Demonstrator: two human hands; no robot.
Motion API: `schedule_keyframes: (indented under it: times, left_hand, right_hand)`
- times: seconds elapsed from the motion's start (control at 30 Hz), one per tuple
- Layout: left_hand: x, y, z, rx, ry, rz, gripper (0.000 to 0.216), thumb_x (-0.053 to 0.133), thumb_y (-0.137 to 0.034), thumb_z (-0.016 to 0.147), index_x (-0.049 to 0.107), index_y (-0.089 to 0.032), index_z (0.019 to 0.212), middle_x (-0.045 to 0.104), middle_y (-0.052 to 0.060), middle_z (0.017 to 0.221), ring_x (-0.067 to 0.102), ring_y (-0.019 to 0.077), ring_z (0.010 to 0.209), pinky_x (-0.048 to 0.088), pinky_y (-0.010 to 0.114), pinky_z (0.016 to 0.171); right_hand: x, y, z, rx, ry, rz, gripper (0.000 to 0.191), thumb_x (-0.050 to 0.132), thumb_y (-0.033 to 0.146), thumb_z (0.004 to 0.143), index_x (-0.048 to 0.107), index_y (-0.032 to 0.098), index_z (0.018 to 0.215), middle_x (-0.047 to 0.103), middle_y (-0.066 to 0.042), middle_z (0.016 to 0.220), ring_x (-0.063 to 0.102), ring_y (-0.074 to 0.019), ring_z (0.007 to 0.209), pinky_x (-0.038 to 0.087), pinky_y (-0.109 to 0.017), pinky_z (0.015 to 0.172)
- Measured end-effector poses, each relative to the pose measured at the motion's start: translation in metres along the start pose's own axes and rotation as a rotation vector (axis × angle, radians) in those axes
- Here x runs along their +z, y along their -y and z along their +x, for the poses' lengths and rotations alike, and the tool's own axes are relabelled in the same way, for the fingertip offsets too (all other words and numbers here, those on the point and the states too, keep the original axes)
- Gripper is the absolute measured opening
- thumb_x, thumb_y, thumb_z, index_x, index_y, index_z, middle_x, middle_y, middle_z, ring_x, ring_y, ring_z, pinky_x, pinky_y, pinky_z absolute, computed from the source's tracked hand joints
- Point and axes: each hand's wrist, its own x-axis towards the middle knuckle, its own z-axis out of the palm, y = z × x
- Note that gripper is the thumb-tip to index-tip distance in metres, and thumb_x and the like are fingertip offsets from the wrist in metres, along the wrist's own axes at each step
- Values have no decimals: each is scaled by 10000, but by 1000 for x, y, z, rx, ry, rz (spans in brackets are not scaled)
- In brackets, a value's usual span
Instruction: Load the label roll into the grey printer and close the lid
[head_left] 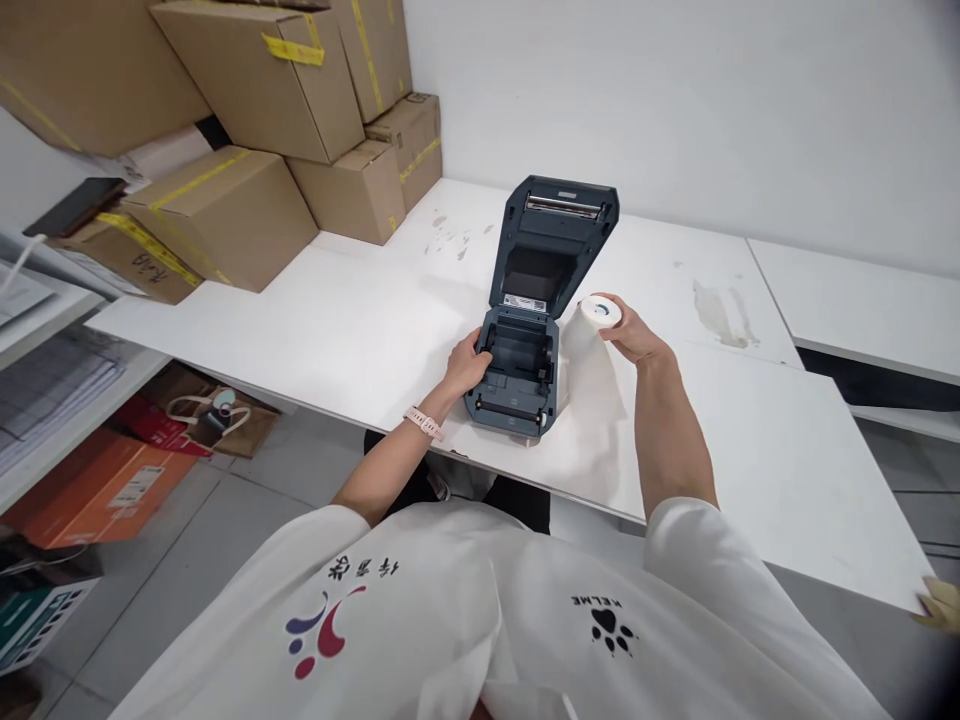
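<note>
A dark grey label printer (pixel 517 385) stands on the white table with its lid (pixel 556 235) tipped up and back. Its inner bay shows no roll. My left hand (pixel 468 364) grips the printer's left side, thumb over the inner edge and the other fingers mostly hidden. To the right of the printer, my right hand (pixel 628 330) is closed around a white label roll (pixel 600 312), raised with its round end facing me. A loose strip of white paper (pixel 596 375) trails from the roll down toward the tabletop.
Cardboard boxes (pixel 225 210) with yellow tape are stacked at the back left of the white table (pixel 360 340). A white wall rises behind. Shelves (pixel 60 410) stand at the left, with an orange box (pixel 105 490) and a paper bag (pixel 232 430) on the floor.
</note>
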Motion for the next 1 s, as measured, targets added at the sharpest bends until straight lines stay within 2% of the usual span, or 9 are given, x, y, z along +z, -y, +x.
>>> schedule_keyframes:
  times: [0.23,0.33,0.47,0.6,0.67,0.73,0.8,0.87,1.0]
  left_hand:
    - [-1,2,-1,1,9,-21,657,538,-147,673,683,-214,1310,768,50,1192,692,287,1101,525,406,985]
    - [-1,0,-2,5,8,-23,657,535,-147,669,685,-208,1306,764,51,1210,687,291,1127,517,408,1008]
    - [-1,-3,-3,-1,10,-32,691,536,-148,660,668,-203,1337,754,57,1247,679,299,1153,512,411,1027]
    - [0,-5,-3,-8,4,-11,694,536,-151,656,670,-195,1335,755,62,1241,679,305,1149,506,422,1038]
    - [0,-4,-3,-4,-1,-12,690,537,-151,657,670,-196,1332,754,61,1242,678,304,1153,503,424,1043]
    - [0,-3,-3,3,2,-22,675,537,-150,662,676,-201,1321,755,59,1239,677,303,1156,502,429,1047]
    - [0,-2,-3,9,10,-29,663,542,-147,663,684,-206,1308,756,56,1239,677,302,1158,501,432,1053]
    - [0,-2,-3,15,10,-38,667,548,-144,662,682,-207,1312,754,55,1248,676,300,1160,501,427,1052]
    - [0,-4,-4,8,3,-39,672,546,-147,677,666,-201,1336,747,65,1251,679,289,1128,509,410,1020]
  right_hand:
    - [11,-23,7,85,8,-67,976,966,289,406,592,272,1307,711,-39,1251,634,-305,1226,452,-498,1148]
    - [-1,-31,-16,57,9,-32,906,927,356,559,566,325,1389,651,-46,1413,583,-297,1343,416,-504,1191]
    - [-12,-39,-66,56,5,-39,672,896,376,654,661,336,1282,599,-38,1504,497,-283,1450,365,-466,1233]
    - [3,-37,-97,154,186,-148,540,874,446,722,711,289,1212,687,-72,1376,642,-283,1224,499,-462,1085]
    - [14,-30,-99,142,221,-143,472,899,490,685,749,270,1075,759,-78,1183,696,-272,1036,548,-453,980]
    - [22,-14,-95,29,220,-71,490,925,559,614,753,267,968,780,-68,976,706,-270,908,559,-462,937]
    - [33,11,-87,-111,227,-28,567,903,631,604,748,268,1012,770,-59,876,706,-274,851,567,-466,895]
    - [50,42,-76,-184,280,-136,602,834,640,703,727,259,1157,773,-66,938,711,-277,876,569,-437,840]
    - [109,83,-47,-240,363,-766,457,653,437,909,669,226,1314,758,-101,1195,706,-310,1031,543,-411,863]
